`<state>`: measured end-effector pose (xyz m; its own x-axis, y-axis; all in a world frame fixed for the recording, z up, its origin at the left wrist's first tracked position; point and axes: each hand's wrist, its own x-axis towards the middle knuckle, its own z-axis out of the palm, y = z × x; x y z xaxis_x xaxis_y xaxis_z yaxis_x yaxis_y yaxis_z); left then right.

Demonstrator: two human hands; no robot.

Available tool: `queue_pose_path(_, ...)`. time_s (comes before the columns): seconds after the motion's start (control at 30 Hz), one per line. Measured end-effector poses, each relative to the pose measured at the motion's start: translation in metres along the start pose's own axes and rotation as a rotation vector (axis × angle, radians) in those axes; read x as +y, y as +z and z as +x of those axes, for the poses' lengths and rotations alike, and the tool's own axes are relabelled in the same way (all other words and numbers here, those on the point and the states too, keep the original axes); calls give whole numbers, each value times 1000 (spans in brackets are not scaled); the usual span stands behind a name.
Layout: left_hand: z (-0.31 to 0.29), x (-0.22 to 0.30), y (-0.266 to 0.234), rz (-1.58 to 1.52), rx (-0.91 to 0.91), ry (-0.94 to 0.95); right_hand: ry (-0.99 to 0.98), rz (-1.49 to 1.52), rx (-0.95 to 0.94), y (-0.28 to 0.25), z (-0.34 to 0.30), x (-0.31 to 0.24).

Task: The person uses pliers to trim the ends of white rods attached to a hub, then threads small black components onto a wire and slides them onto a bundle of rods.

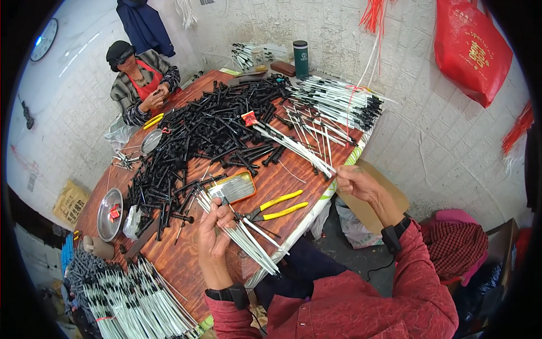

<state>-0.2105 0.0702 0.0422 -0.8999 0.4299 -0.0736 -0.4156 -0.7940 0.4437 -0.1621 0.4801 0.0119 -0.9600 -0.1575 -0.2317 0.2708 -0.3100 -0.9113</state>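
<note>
My left hand point(214, 229) is closed round a bundle of thin white rods point(248, 246), held slantwise above the table's near edge. My right hand point(354, 182) is closed, fingertips pinching at the near end of a few white rods point(296, 148); how many it grips is hidden. Their far ends reach a small red packet point(249, 118) beside the heap of black plastic parts point(209, 121). Just right of my left hand lie yellow-handled pliers point(276, 208). Behind them sits an orange-rimmed box point(232, 187) of thin metal pins.
A co-worker point(144, 85) sits across the wooden table point(271, 183), hands together. White rods with black fittings lie stacked at far right point(339, 101) and near left point(138, 294). A metal bowl point(110, 214), a mug point(97, 247) and a green flask point(301, 59) stand on the table.
</note>
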Motion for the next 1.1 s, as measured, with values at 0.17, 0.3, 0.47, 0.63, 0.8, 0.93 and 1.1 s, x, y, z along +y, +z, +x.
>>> queue_pose_path(0.17, -1, 0, 0, 12, 25, 4, -43, -229, 166, 20, 2, -1)
queue_pose_path(0.3, 1, -1, 9, -19, 54, -17, -402, -1067, 467, 12, 4, 5)
queue_pose_path(0.47, 1, 2, -1, 43, 25, -13, -663, -1638, 675, 7, 10, -2)
queue_pose_path(0.63, 4, 0, 2, 7, 12, -22, -658, -1605, 806, -31, 32, -22)
queue_pose_path(0.8, 3, -1, 1, 10, 23, -16, -464, -1121, 647, -46, 43, -21)
queue_pose_path(0.93, 2, -1, 0, 29, 19, -12, -388, -717, 473, -39, 42, -26)
queue_pose_path(1.1, 3, -1, 10, 21, 23, -25, -236, -449, 362, -39, 49, -35)
